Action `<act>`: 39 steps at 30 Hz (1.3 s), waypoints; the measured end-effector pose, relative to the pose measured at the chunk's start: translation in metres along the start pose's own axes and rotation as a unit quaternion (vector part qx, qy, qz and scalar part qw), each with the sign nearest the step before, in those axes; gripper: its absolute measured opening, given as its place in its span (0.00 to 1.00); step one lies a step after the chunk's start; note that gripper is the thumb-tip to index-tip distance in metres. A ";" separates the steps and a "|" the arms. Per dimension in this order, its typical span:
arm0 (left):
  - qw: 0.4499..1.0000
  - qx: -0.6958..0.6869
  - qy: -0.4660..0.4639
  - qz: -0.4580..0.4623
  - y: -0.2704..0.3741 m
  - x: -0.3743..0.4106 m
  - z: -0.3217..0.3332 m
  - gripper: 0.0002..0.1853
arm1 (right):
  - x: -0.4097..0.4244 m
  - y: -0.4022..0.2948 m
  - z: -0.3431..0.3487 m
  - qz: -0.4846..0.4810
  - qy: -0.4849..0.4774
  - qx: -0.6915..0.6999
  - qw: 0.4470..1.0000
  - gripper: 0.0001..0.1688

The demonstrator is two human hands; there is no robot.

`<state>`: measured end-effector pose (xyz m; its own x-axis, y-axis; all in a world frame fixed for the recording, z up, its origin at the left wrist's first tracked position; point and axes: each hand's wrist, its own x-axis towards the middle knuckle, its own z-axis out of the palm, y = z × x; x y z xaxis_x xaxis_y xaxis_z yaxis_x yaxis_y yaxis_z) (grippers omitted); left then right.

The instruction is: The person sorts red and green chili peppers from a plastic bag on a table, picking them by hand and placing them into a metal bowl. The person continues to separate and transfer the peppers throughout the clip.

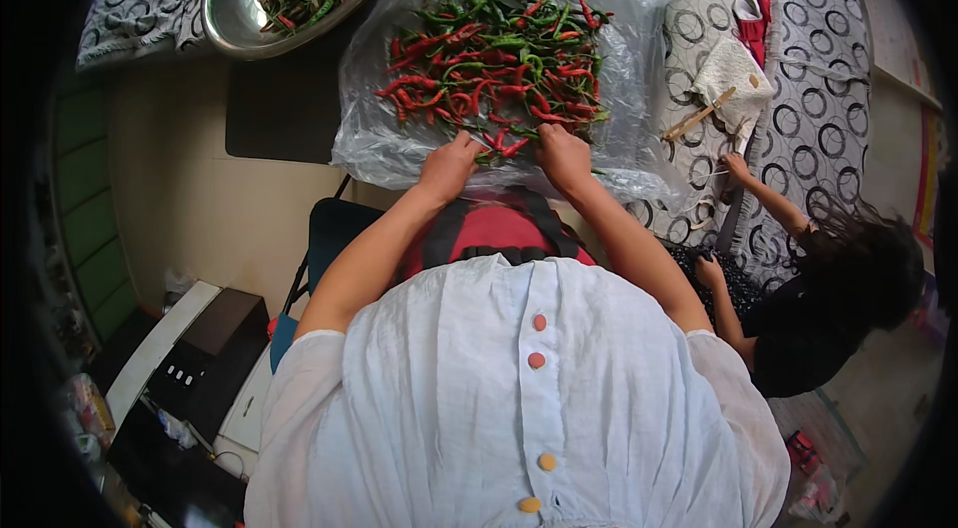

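Note:
A heap of red and green chili peppers lies on a crumpled clear plastic sheet in front of me. My left hand rests at the near edge of the heap, its fingers curled down among the peppers. Across a small gap, my right hand bends over the same edge, fingertips touching the peppers. A few loose red peppers lie between the two hands. The backs of both hands hide the fingertips, so whether either pinches a pepper or the plastic is unclear.
A steel bowl with more chili peppers stands at the upper left. Circle-patterned sofa covers lie to the right, with folding wooden-handled scissors or a stick on them. Another person sits there, one hand near a thin white strand.

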<state>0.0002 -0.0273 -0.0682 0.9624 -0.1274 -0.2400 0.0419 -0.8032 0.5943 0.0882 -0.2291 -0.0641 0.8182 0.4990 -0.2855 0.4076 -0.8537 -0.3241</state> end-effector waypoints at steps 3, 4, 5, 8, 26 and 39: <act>1.000 -0.004 0.009 0.004 -0.005 -0.002 -0.001 0.12 | 0.010 -0.005 0.010 0.029 -0.001 -0.050 0.998 0.08; 1.000 -0.001 0.016 0.005 -0.009 -0.003 0.000 0.13 | 0.012 -0.006 0.012 0.041 0.003 -0.060 0.997 0.08; 1.000 0.025 0.006 0.003 -0.012 -0.006 0.002 0.12 | 0.012 -0.006 0.012 0.021 0.005 -0.041 0.999 0.08; 0.998 0.057 -0.005 -0.006 -0.013 -0.011 0.005 0.13 | 0.009 -0.005 -0.004 -0.006 -0.026 0.023 0.999 0.13; 0.968 -0.193 0.131 -0.098 -0.015 -0.013 -0.018 0.13 | 0.026 -0.014 0.021 -0.084 0.025 -0.008 0.996 0.14; 0.977 0.026 0.082 -0.193 -0.036 0.054 -0.059 0.14 | 0.021 0.003 -0.052 0.147 -0.224 0.437 0.859 0.10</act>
<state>0.0670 0.0289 -0.0571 0.9078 0.2824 -0.3101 0.4008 -0.8019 0.4430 0.1280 -0.2286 -0.0241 0.5166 0.4552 -0.7252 -0.4090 -0.6129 -0.6761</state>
